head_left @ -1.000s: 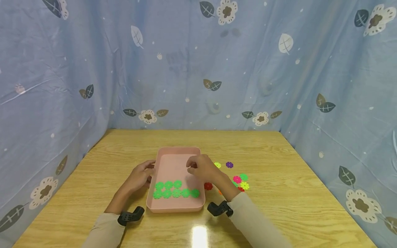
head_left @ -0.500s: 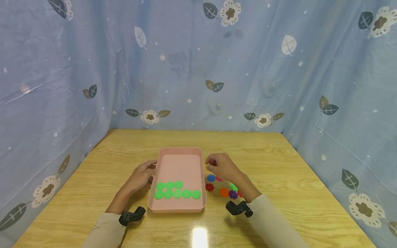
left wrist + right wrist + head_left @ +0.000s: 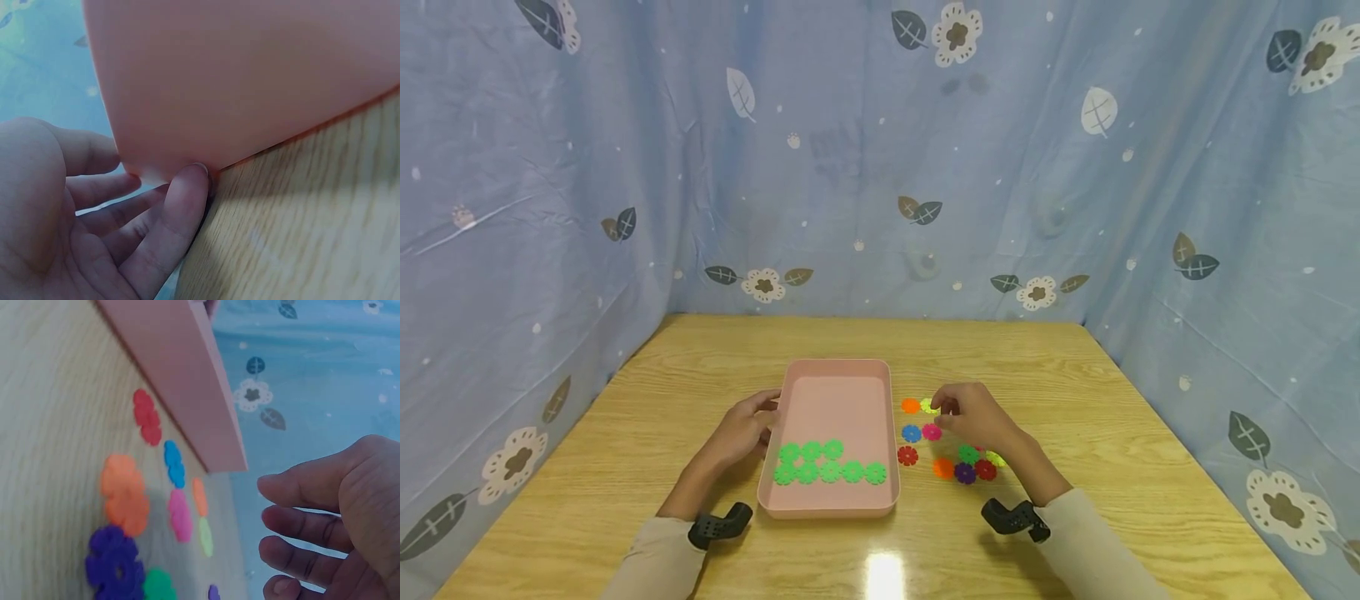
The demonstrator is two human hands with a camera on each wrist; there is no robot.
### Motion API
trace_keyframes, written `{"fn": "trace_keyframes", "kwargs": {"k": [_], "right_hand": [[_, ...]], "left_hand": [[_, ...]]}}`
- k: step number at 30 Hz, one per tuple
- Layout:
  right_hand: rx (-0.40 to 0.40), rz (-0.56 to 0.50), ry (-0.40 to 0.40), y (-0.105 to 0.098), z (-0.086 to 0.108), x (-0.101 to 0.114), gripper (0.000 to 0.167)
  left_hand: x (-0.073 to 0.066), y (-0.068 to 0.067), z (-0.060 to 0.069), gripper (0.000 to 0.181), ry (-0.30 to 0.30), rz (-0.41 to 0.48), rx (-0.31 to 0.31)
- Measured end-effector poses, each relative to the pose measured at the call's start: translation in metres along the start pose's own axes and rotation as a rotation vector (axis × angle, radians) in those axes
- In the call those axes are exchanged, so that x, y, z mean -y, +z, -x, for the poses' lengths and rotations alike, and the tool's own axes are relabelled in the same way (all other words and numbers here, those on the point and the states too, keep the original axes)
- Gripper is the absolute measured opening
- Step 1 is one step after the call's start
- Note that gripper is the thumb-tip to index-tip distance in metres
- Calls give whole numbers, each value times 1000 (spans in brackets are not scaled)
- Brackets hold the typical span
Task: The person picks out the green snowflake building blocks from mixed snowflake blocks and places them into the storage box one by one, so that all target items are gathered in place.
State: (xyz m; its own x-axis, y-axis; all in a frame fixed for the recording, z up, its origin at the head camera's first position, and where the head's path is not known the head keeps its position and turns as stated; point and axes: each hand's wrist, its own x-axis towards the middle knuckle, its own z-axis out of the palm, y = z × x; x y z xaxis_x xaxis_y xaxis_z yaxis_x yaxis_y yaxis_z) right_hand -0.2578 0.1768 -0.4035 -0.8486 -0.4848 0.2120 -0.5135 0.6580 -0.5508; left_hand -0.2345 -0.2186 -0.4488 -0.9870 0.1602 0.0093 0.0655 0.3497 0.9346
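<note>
A pink tray [image 3: 829,510] holds two rows of green snowflake discs [image 3: 830,472] at its near end. My left hand [image 3: 737,435] rests at the tray's left side; in the left wrist view the thumb touches the outer wall near its base, and an index fingertip meets the far corner. My right hand [image 3: 976,417] hovers right of the tray, close to a yellow disc [image 3: 928,406]. Its thumb and bent fingers stand apart with nothing between them in the right wrist view. Around it lie orange [image 3: 911,406], blue [image 3: 912,433] and pink discs [image 3: 932,432].
More discs lie nearer the person: a red disc [image 3: 907,456], an orange disc [image 3: 943,468], a purple disc [image 3: 965,473] and a small overlapping cluster. A wooden table [image 3: 700,350] carries everything, with a blue patterned curtain [image 3: 865,167] around its far and side edges.
My right hand has moved from above the tray, out over its right wall, to the loose discs. The left hand stays at the tray, and the green rows look the same.
</note>
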Motion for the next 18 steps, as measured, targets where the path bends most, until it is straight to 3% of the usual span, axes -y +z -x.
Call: {"fn": "trace_keyframes", "kwargs": {"k": [10,18], "right_hand": [[118,25,-15,-6,16,-17,20],[164,15,8,-9,23,-27,28]], "left_hand": [[1,1,0,50,3,9,1],[0,0,0,50,1,-6,-3]]}}
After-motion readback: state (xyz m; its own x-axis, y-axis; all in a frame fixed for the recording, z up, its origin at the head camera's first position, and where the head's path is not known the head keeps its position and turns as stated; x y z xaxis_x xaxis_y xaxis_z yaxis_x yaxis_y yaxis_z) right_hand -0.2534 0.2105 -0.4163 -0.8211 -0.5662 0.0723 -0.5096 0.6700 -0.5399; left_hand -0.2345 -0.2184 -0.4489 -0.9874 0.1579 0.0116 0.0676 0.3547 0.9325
